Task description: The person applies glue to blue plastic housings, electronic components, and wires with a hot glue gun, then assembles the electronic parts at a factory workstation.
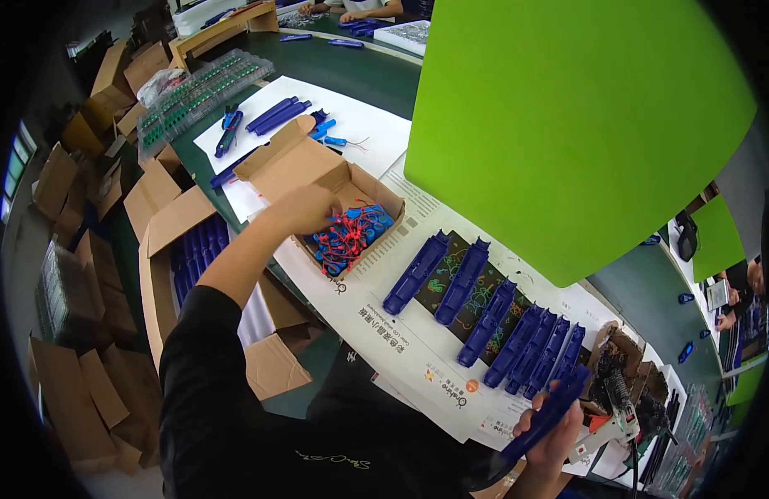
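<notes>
While spread across the table [359, 79], white sheets [376, 320] carrying a row of blue shells [484, 320]. Beside them, an open carton [272, 166] of small blue parts [351, 237] with red wires. Left hand [305, 208] down in that carton, touching the parts; grip hidden, cannot tell. Right hand [555, 437] closed around one blue shell [547, 412], near the glue gun [605, 428].

Matt brown cardboard box [289, 162], glossy blue plastic shells [463, 283], white printed paper sheet [384, 320]
</notes>
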The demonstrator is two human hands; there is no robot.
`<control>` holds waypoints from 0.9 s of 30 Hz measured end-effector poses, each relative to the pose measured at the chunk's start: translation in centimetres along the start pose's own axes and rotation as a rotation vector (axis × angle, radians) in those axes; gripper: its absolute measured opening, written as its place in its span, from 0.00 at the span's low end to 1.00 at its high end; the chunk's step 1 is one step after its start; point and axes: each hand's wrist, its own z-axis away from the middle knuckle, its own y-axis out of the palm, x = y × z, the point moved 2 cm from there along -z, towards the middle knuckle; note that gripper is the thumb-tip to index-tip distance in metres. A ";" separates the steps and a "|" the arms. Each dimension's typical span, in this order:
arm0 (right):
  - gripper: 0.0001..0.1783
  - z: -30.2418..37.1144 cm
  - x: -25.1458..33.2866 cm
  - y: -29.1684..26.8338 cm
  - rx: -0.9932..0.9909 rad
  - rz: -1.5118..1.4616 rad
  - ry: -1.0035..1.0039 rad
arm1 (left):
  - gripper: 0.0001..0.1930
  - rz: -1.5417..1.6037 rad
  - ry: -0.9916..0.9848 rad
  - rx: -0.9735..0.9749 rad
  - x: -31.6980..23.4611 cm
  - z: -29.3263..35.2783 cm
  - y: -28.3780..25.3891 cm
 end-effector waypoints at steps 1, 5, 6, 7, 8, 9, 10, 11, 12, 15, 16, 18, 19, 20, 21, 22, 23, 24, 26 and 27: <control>0.26 -0.5 -0.2 0.8 0.061 -0.002 -0.017 | 0.09 -0.005 0.003 -0.002 0.4 -0.1 0.3; 0.21 -0.6 -0.7 2.4 0.108 0.132 -0.084 | 0.10 0.021 -0.028 -0.150 0.4 0.0 -1.3; 0.21 -0.4 -0.2 2.2 0.091 0.124 -0.100 | 0.10 0.101 -0.070 -0.327 0.0 0.2 -2.9; 0.20 -0.3 0.4 1.6 0.049 0.118 -0.088 | 0.11 0.272 0.059 -0.476 -1.7 0.9 -4.2; 0.20 0.0 0.7 1.3 -0.006 0.109 -0.079 | 0.12 0.454 0.197 -0.607 -3.8 2.0 -4.9; 0.18 -0.6 0.8 1.7 -0.061 0.052 -0.046 | 0.12 0.496 0.432 -0.664 -7.2 2.6 -4.7; 0.16 -1.4 0.6 2.7 0.033 0.033 -0.004 | 0.13 0.547 0.665 -0.703 -10.8 4.1 -3.9; 0.15 -2.5 0.8 4.6 0.096 0.091 0.011 | 0.13 0.592 0.752 -0.614 -13.4 5.4 -2.7; 0.15 -3.3 -0.3 5.2 0.160 0.056 0.031 | 0.13 0.637 0.841 -0.522 -15.6 6.3 -1.3; 0.19 -4.6 -1.6 8.0 0.249 -0.243 0.389 | 0.11 0.930 1.032 -0.340 -20.6 7.1 1.4; 0.18 -4.5 -2.0 7.8 0.271 -0.245 0.439 | 0.11 0.942 1.067 -0.342 -21.7 7.1 2.5; 0.17 -3.4 -1.6 8.1 0.341 0.096 0.358 | 0.10 0.960 1.098 -0.337 -22.5 7.0 4.0; 0.17 -3.1 -1.4 7.7 0.354 0.072 0.391 | 0.10 0.943 1.099 -0.359 -22.6 6.9 4.7; 0.17 -2.7 -1.2 7.7 0.345 0.069 0.390 | 0.10 0.922 1.094 -0.389 -22.8 6.8 5.1; 0.17 -2.3 -0.8 7.8 0.301 0.098 0.348 | 0.11 0.939 1.103 -0.395 -23.1 6.8 5.1; 0.18 -2.0 -0.5 7.9 0.259 0.127 0.307 | 0.11 0.943 1.102 -0.390 -23.3 6.7 5.4; 0.17 -1.8 -0.2 7.8 0.214 0.137 0.272 | 0.11 0.987 1.056 -0.401 -23.3 6.3 5.7; 0.17 -1.9 -0.5 7.6 0.213 0.135 0.271 | 0.11 1.030 1.008 -0.413 -23.3 6.0 6.2; 0.16 -2.5 -0.9 6.8 0.137 0.382 0.032 | 0.14 1.048 0.975 -0.412 -24.5 6.5 6.9; 0.13 -2.3 -0.5 7.3 0.017 0.517 -0.046 | 0.15 1.412 0.620 -0.416 -25.6 6.7 7.1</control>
